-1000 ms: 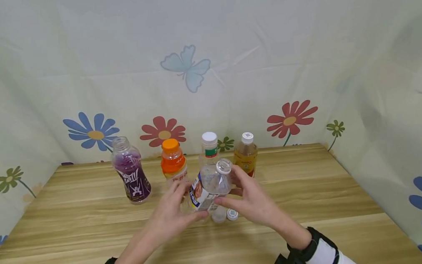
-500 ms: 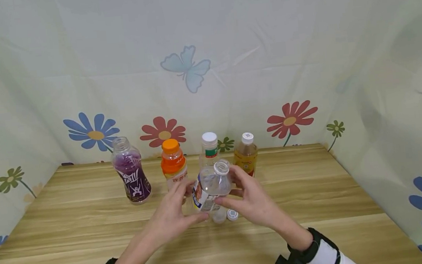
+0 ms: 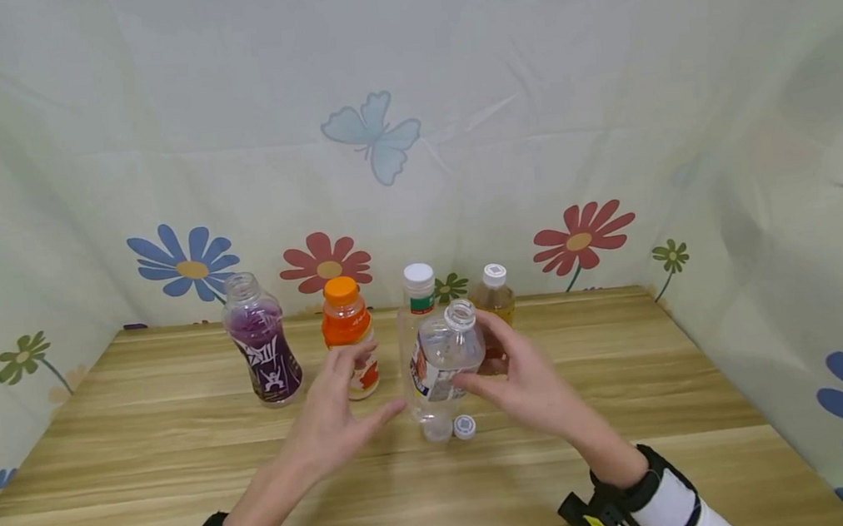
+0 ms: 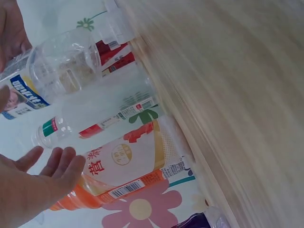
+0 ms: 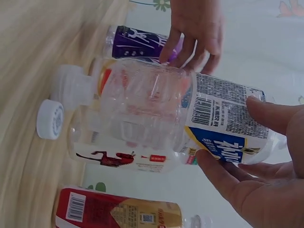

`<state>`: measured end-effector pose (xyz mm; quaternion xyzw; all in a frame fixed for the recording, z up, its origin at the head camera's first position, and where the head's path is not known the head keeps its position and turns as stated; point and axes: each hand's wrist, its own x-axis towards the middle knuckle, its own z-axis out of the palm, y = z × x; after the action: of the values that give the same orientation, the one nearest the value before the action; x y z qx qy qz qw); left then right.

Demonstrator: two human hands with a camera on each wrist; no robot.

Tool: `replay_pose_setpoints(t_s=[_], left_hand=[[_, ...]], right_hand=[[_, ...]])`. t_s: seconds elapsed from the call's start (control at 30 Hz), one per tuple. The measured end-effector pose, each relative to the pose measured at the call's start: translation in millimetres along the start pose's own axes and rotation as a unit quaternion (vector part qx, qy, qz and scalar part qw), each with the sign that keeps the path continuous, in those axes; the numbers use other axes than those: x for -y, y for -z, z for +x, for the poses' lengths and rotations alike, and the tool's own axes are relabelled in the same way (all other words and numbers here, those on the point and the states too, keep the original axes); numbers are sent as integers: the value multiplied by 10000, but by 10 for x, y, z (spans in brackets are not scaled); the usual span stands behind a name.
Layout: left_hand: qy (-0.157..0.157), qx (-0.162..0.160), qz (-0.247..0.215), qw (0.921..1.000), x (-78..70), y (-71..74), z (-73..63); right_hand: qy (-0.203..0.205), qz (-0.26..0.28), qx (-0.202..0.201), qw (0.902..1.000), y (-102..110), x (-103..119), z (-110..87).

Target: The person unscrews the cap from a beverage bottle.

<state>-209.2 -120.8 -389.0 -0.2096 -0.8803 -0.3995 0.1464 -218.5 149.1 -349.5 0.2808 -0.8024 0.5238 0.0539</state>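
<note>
My right hand (image 3: 533, 387) holds an uncapped clear plastic bottle (image 5: 147, 104) by its blue and white label (image 5: 223, 118), thumb on one side and fingers on the other. In the head view this bottle leans with its open mouth (image 3: 460, 315) up and to the right. My left hand (image 3: 329, 413) stands apart on the left, fingers spread and holding nothing. Its fingertips overlap an orange-capped bottle (image 3: 347, 328) in the head view. Below the held bottle are a small clear piece (image 3: 438, 429) and a white cap (image 3: 464, 427) on the wooden table (image 3: 443, 512).
A tall clear bottle with a white cap (image 3: 418, 277) stands behind the held one. Right of it is a yellow and red labelled bottle (image 5: 118, 211), partly hidden by my right hand. An uncapped purple bottle (image 3: 267, 352) stands at the left. A flowered cloth (image 3: 460, 193) hangs behind the table.
My left hand has drawn away from the held bottle to the left. My right hand has carried the bottle to the right and slightly up in the head view.
</note>
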Motion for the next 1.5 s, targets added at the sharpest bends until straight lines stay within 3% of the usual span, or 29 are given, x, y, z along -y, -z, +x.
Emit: replay_pose_setpoints(t_s=[0.23,0.57,0.77,1.13,1.33,1.5], left_hand=[[-2,-638,319,9975,20,15,19],[68,-907,554,9943,30,48,14],[59,-1159,682,9909,34,55,40],[429,-1094,720,9905,96,102,47],[460,-1145,698,9899,98,123,132],[661,-1033,688,9901,122,148,194]], right_hand=[[-1,-269,-76,9996,218,44,3],[-203,-595,-287,9976,561,96,-40],[-472,-843,-181,9952,726,104,-46],[-1122,-1335,-168,9845,939,68,-74],[-1525,-1655,-303,9739,1074,11,-112],[-1621,-1717,-191,9715,1122,-64,-80]])
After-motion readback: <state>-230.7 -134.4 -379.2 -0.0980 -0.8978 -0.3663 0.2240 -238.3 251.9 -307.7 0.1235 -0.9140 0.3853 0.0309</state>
